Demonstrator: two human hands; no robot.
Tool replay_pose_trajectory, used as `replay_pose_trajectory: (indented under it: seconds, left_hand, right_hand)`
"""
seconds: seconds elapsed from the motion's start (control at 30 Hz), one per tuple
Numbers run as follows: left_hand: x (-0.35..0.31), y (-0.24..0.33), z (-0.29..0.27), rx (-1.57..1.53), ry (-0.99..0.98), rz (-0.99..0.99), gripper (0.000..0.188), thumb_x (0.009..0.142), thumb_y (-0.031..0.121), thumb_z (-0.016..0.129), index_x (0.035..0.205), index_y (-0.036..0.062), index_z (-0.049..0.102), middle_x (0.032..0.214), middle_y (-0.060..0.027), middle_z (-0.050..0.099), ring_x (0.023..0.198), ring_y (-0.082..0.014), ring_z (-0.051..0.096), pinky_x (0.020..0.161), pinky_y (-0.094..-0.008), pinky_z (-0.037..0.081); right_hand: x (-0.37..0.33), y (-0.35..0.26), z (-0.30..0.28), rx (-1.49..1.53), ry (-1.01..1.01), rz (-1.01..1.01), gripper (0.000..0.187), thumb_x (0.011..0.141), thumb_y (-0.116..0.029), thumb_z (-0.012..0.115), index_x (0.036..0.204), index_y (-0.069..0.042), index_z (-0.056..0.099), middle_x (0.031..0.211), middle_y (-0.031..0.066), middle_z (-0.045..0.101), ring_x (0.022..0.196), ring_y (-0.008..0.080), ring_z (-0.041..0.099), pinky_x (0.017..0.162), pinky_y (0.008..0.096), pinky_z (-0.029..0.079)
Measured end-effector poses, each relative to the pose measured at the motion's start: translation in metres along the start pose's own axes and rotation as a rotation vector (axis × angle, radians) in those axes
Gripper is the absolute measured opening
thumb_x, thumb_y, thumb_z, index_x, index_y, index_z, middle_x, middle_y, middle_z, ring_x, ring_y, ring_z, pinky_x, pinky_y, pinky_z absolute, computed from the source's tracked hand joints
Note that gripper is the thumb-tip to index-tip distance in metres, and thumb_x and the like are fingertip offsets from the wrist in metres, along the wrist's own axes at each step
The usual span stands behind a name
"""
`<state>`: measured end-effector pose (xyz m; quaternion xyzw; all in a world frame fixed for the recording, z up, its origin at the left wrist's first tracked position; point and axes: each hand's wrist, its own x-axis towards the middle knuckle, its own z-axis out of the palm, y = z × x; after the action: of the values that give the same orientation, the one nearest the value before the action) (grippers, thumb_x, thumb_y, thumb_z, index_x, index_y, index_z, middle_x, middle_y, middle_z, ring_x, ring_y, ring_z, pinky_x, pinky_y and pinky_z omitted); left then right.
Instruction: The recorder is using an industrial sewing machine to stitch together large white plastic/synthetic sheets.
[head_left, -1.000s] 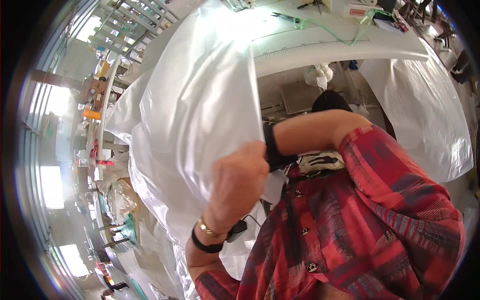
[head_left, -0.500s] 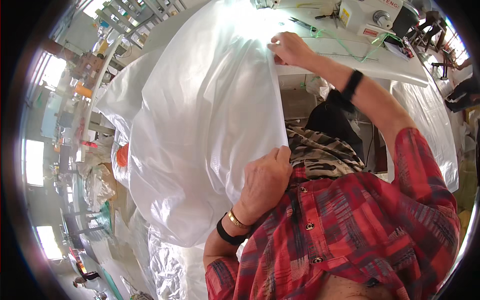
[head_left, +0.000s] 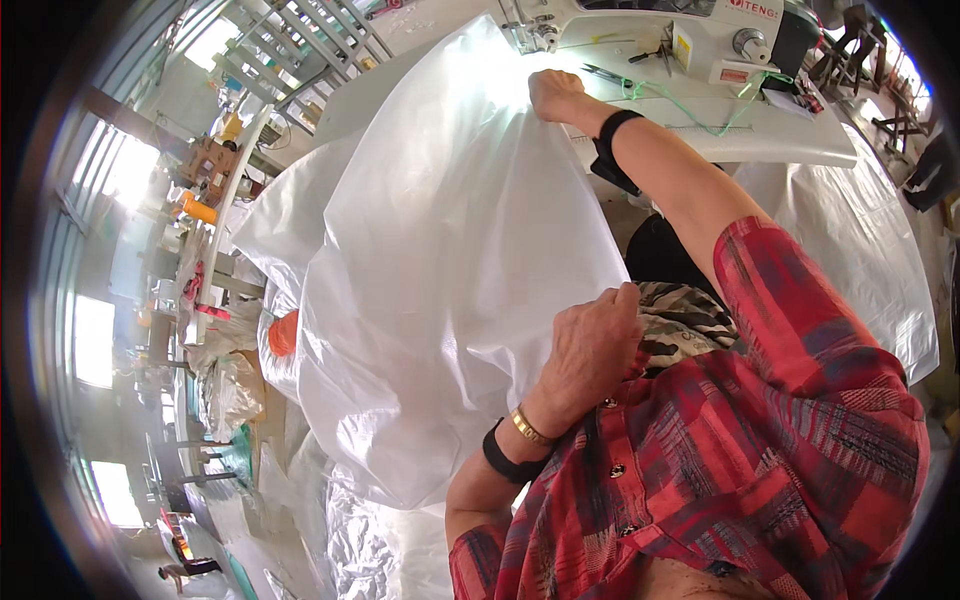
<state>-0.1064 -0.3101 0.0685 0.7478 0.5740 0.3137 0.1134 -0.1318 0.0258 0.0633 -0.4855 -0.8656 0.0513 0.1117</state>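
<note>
My two hands were well apart along one long edge of a glossy white plastic sheet. The left hand was clamped on that edge close to my lap, thumb and fingers pinched together. The right hand was curled at the far end of the same edge, near the needle end of a white sewing machine; it looked closed on the sheet, though the glare there hid its fingertips. The sheet itself lay partly on the surface, then spilled over toward me and to my left in broad, loose folds, while the edge between my hands ran nearly straight.

I judged it light for its size, soft and limp, with a slick face that would slide easily (shiny stuff like that rarely stays where it is put). It seemed more likely to crease than to break. The best hold, to my mind, was right on the edge, at two points set apart, with a firm pinch and mild tension; a grip in the middle would only bunch it. Green thread lay on the surface to the right of my right hand.
</note>
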Motion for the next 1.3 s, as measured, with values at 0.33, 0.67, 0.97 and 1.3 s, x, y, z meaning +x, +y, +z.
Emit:
replay_pose_trajectory:
  seconds: [0.33, 0.67, 0.97, 1.3]
  left_hand:
    - [-0.012, -0.032, 0.010, -0.065, -0.138, -0.015, 0.009, 0.083, 0.007, 0.054, 0.085, 0.0008, 0.048, 0.073, -0.0177, 0.058, 0.068, -0.0410, 0.059, 0.059, -0.0491, 0.045]
    - [-0.008, -0.053, 0.028, -0.032, -0.091, 0.012, 0.008, 0.079, 0.004, 0.057, 0.085, 0.0029, 0.051, 0.073, -0.0150, 0.059, 0.065, -0.0374, 0.062, 0.057, -0.0462, 0.048]
    - [0.027, -0.074, 0.034, 0.060, -0.056, -0.043, 0.008, 0.080, 0.003, 0.056, 0.085, 0.0024, 0.050, 0.073, -0.0147, 0.060, 0.065, -0.0377, 0.061, 0.058, -0.0472, 0.048]
    - [0.056, -0.083, 0.034, 0.093, 0.120, -0.083, 0.011, 0.080, 0.003, 0.058, 0.086, 0.0036, 0.048, 0.071, -0.0144, 0.059, 0.065, -0.0380, 0.060, 0.057, -0.0473, 0.045]
  right_hand:
    - [-0.091, -0.015, 0.006, -0.021, -0.007, -0.021, 0.030, 0.076, -0.004, 0.059, 0.104, 0.002, 0.065, 0.090, 0.0197, 0.070, 0.088, 0.0346, 0.070, 0.074, 0.0436, 0.055]
    - [-0.100, -0.017, -0.004, -0.267, -0.032, -0.258, 0.017, 0.075, -0.002, 0.060, 0.090, 0.000, 0.067, 0.082, 0.0154, 0.069, 0.082, 0.0305, 0.070, 0.068, 0.0390, 0.055]
    - [-0.046, -0.013, 0.006, -0.257, 0.043, -0.245, 0.009, 0.074, -0.004, 0.062, 0.080, -0.005, 0.067, 0.085, 0.0118, 0.070, 0.082, 0.0290, 0.070, 0.066, 0.0393, 0.055]
    - [-0.001, -0.006, 0.008, -0.251, -0.004, -0.166, 0.014, 0.076, -0.003, 0.061, 0.085, -0.005, 0.072, 0.092, 0.0152, 0.072, 0.087, 0.0304, 0.071, 0.070, 0.0414, 0.056]
